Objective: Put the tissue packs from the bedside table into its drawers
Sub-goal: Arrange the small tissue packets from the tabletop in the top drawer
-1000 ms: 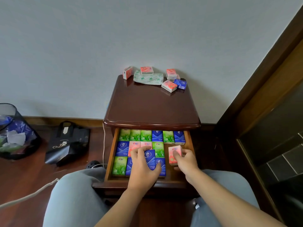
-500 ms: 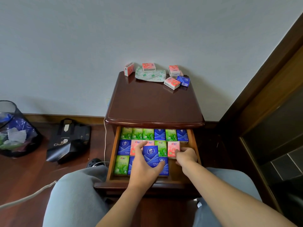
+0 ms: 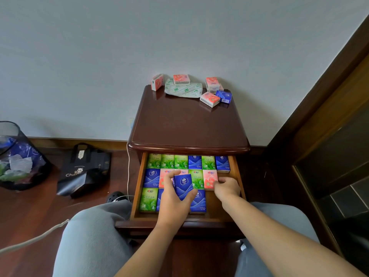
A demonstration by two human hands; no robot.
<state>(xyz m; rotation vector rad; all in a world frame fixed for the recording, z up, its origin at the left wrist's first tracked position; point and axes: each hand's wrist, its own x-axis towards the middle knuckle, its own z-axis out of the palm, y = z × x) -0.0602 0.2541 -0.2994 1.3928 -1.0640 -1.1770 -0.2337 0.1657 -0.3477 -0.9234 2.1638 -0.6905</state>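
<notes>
The left hand point(image 3: 175, 198) grips a blue tissue pack point(image 3: 182, 185) above the open drawer point(image 3: 236, 176); the right hand point(image 3: 226, 185) pinches a pink pack point(image 3: 209, 178) lying in the middle row. Best to lower the blue pack flat into the front row's bare gap, edges square to its neighbours.

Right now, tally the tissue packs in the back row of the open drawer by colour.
Green packs: 4
Blue packs: 2
Total in the back row of the drawer: 6

Left hand point(image 3: 173, 198) grips; right hand point(image 3: 226, 186) curled, pinching.
</notes>
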